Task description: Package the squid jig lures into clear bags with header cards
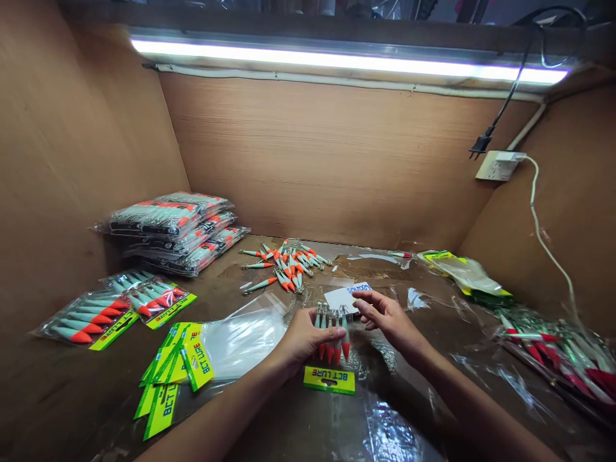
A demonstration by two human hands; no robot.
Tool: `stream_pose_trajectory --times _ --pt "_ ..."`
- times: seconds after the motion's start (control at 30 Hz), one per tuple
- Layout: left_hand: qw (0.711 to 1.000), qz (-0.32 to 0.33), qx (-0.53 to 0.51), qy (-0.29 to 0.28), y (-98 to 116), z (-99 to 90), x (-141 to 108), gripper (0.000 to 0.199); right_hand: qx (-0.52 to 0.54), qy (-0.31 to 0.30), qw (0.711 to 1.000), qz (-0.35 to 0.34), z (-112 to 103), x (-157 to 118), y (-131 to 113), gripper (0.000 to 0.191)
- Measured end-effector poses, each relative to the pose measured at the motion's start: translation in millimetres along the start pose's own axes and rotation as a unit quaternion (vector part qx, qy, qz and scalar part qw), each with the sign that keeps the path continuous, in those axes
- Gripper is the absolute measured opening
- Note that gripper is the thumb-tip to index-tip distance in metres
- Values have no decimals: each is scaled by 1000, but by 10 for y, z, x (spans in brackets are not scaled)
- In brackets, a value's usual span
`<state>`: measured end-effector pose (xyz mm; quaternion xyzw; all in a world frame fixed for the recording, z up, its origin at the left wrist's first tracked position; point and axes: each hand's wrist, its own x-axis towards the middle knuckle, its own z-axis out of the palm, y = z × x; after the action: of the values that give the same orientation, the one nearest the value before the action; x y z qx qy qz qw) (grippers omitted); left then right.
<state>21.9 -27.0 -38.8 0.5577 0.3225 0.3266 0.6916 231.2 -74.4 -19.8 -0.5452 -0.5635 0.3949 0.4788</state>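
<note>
My left hand (308,337) is closed on a small row of pale green squid lures (345,333) with orange-red tips, its thumb across them. They appear to lie in a clear bag whose yellow-green BCT LURE header (329,380) faces me below the tips. To the right, my right hand (382,316) is raised with its fingers bent and apart. Its fingertips are close to a white card (339,299) with blue print; whether they touch it I cannot tell. Loose lures (291,264) of the same kind lie in a heap beyond both hands.
Clear bags with yellow-green headers (197,356) lie fanned out at left. Behind them are filled lure packs (91,316) and a stack of larger packs (173,224). More bags (462,276) and red-and-white lures (553,353) are at right. A white cable (534,205) hangs from the wall socket (498,165).
</note>
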Motion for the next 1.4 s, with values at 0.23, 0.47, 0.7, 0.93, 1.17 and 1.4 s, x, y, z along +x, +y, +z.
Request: stream_pose_trajectory --times 0.23,0.47,0.7,0.93,1.17,1.4 --pt "995 36 90 -25 -13 92 -19 39 6 -21 1000 -6 96 1 8 29" --pt "998 26 59 -16 -17 93 0 43 -116 92 977 -152 55 -99 -156 33" --pt "998 29 61 -16 -47 40 18 47 -217 -31 955 -199 -108 -82 -235 19" --pt "997 34 58 -42 -40 22 1 47 -178 -73 961 -200 -79 -91 -211 13" --pt "996 12 5 -84 -4 56 3 46 -105 -90 985 -101 -115 -47 -121 24" --pt "999 28 30 -7 -45 -31 109 52 -36 -52 995 -73 -37 -24 -29 24"
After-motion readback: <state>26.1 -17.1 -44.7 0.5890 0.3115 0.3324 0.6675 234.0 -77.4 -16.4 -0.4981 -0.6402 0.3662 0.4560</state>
